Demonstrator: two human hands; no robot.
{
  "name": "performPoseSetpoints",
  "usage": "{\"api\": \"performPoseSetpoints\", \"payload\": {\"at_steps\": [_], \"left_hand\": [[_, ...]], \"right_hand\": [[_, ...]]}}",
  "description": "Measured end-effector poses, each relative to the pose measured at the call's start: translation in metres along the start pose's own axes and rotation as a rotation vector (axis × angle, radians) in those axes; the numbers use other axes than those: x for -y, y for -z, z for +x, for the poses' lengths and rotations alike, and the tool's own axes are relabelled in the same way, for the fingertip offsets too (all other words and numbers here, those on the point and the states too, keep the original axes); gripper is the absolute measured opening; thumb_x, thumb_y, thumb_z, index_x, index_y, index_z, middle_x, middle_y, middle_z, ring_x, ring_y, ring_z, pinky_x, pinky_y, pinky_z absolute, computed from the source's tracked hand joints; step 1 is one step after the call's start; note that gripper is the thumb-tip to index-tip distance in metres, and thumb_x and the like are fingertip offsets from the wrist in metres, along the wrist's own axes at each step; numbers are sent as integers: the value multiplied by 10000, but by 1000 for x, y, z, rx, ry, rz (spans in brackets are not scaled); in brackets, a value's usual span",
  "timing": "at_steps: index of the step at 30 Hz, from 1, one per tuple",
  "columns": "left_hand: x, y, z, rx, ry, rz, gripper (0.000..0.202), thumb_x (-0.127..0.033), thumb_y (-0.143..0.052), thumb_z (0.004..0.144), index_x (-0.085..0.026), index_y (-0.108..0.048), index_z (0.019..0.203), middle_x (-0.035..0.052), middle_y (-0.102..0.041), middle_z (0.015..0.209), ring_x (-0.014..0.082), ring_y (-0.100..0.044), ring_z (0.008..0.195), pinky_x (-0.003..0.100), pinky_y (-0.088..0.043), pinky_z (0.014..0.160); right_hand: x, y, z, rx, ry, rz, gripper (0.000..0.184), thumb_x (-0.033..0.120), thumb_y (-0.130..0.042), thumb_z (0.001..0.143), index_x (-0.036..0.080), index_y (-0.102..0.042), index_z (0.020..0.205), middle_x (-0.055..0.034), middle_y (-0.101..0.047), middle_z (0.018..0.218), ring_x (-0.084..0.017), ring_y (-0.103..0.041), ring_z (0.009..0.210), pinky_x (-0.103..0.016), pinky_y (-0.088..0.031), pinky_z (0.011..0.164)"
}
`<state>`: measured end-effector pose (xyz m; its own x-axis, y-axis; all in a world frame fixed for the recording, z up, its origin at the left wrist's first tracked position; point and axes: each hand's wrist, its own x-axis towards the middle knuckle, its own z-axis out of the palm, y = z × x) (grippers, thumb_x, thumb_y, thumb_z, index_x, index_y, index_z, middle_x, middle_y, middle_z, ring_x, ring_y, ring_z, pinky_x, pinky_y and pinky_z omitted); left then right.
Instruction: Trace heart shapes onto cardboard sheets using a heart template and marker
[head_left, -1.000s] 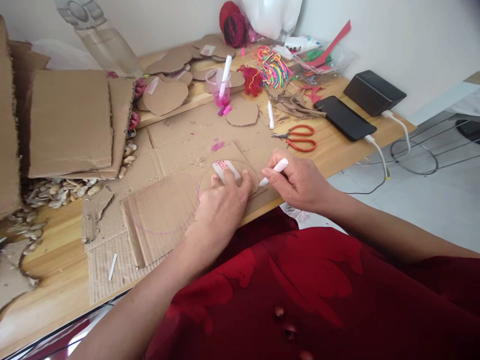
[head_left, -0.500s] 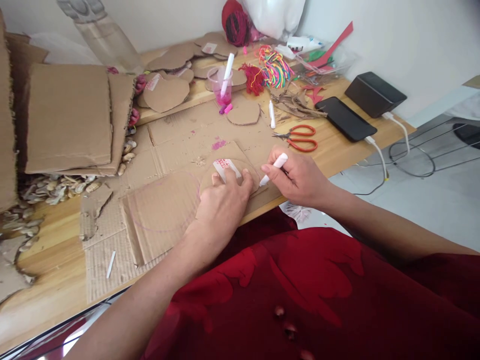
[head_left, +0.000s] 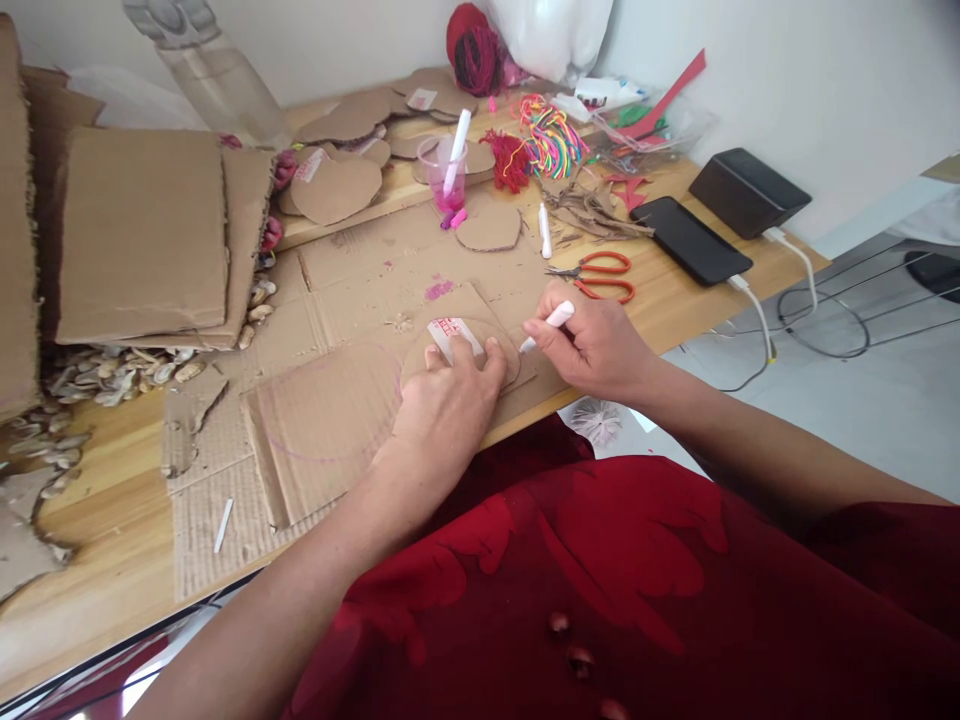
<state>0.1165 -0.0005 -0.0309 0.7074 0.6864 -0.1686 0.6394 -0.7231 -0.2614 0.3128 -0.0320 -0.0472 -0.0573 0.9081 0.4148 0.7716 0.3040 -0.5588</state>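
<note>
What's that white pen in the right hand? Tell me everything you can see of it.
The white marker is a slim, smooth stick, plastic by its look and white all over. The right hand pinches it between thumb and fingers. It slants, with the blunt end up to the right and the tip down to the left. The tip meets the cardboard sheet at the right edge of the rounded cardboard cutout, which the left hand presses flat.
</note>
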Motion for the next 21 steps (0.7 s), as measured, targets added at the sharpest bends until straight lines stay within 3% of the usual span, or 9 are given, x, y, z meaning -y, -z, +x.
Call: {"api": "performPoseSetpoints", "payload": {"at_steps": [3, 6, 11, 16, 21], "left_hand": [[1, 0, 0, -7, -8, -2, 570, -98, -293, 1035, -214, -381, 1586, 270, -600, 1406, 419, -692, 1202, 398, -656, 659], [1, 0, 1, -15, -9, -16, 569, -107, -326, 1031, -213, -384, 1587, 268, -602, 1402, 428, -691, 1198, 404, -654, 647], [-1, -1, 2, -29, 21, -52, 530, -100, -249, 1039, -177, -491, 1504, 249, -644, 1324, 402, -717, 1140, 408, -650, 659], [6, 3, 1, -44, 39, -98, 469, -82, -255, 1031, -150, -598, 1343, 188, -701, 1191, 318, -746, 1049, 316, -612, 666], [34, -1, 0, -27, -55, -188, 322, -207, -420, 1048, -192, -638, 1285, 129, -716, 1266, 282, -765, 908, 347, -584, 653]], "right_hand": [[-1, 1, 4, -100, 0, 55, 234, 385, -534, 1035, 232, -513, 859, 25, -564, 693, -137, -517, 609, -299, -384, 628], [3, -3, 0, -204, -22, 162, 228, 413, -469, 1076, 223, -575, 1007, -2, -655, 797, -146, -612, 694, -301, -453, 703], [7, -24, -10, -45, 14, 120, 175, 347, -493, 1055, 220, -596, 1118, -56, -730, 1050, -178, -672, 873, -316, -479, 804], [7, -35, -12, 46, 7, -13, 157, 251, -604, 957, 226, -561, 1106, -37, -730, 1030, -199, -674, 863, -304, -449, 749], [9, -33, -10, 95, -24, -139, 278, 261, -727, 900, 242, -554, 1116, -16, -723, 1013, -207, -668, 850, -296, -422, 719]]}}
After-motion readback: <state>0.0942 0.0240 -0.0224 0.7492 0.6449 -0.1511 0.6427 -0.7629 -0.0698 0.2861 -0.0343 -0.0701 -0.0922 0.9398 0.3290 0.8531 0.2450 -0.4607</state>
